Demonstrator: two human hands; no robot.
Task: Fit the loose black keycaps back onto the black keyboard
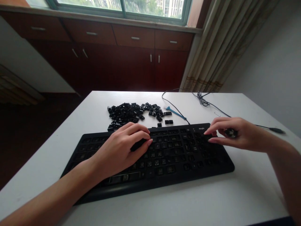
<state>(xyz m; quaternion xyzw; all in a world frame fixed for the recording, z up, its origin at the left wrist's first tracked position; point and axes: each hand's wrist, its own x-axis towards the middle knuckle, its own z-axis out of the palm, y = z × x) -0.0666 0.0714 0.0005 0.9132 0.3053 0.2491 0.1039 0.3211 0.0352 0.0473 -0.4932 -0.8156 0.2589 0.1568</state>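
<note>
A black keyboard [150,185] lies on the white table, many of its key places showing bare sockets without caps. My left hand [124,147] rests over its middle, thumb and fingertips brought together just above the keys. Whatever is in that pinch, if anything, cannot be made out. At the keyboard's right end is my right hand [231,130], its thumb and forefinger bent toward the top right keys. A dark thing with light patches [231,133] is held in its curled fingers; its kind is unclear. Behind the keyboard sits a heap of loose black keycaps [127,113].
A blue tool [175,112] lies right of the heap, near the keyboard's cable [169,99]. A small bent metal wire [216,114] and the cable's plug [277,130] are on the right of the table [188,201]. Dark red cabinets [117,66] stand beyond.
</note>
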